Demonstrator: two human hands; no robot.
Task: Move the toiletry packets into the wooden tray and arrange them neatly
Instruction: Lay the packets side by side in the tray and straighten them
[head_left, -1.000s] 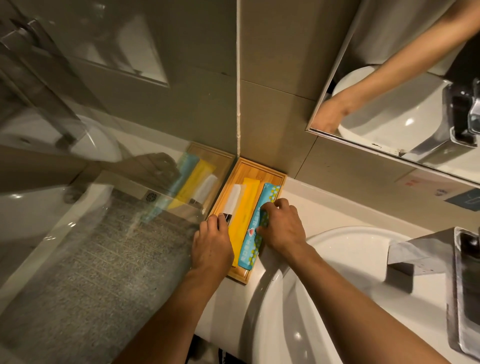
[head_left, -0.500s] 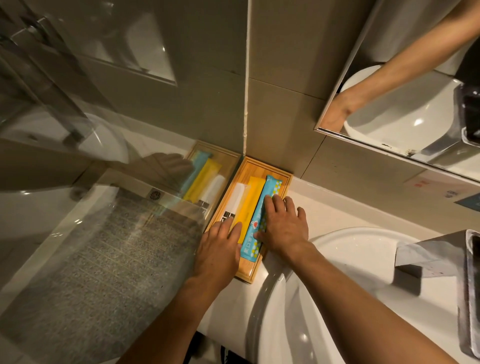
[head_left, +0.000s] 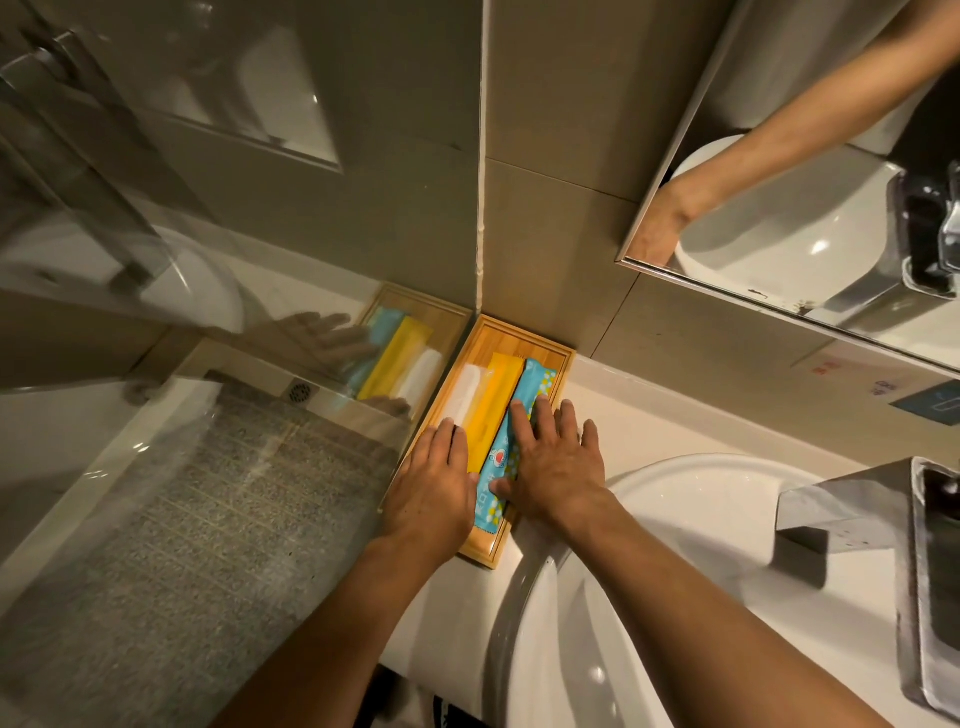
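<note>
Fingers of the right hand (head_left: 553, 467) lie flat and spread, pressing on the long blue patterned packet (head_left: 511, 452) without gripping it, the outer fingers spilling past the tray's right rim. Beside it the left hand (head_left: 434, 488), also flat and grasping nothing, covers the near ends of the long yellow packet (head_left: 491, 402) and the white packet (head_left: 462, 395). All three lie side by side, lengthwise, in the shallow rectangular wooden tray (head_left: 519, 335) (bare wood shows only at its far end). That tray sits in the corner, its left edge against the glass panel (head_left: 208, 467), its far edge at the tiled wall (head_left: 561, 234); the round white basin (head_left: 691, 499) crowds its near right corner.
</note>
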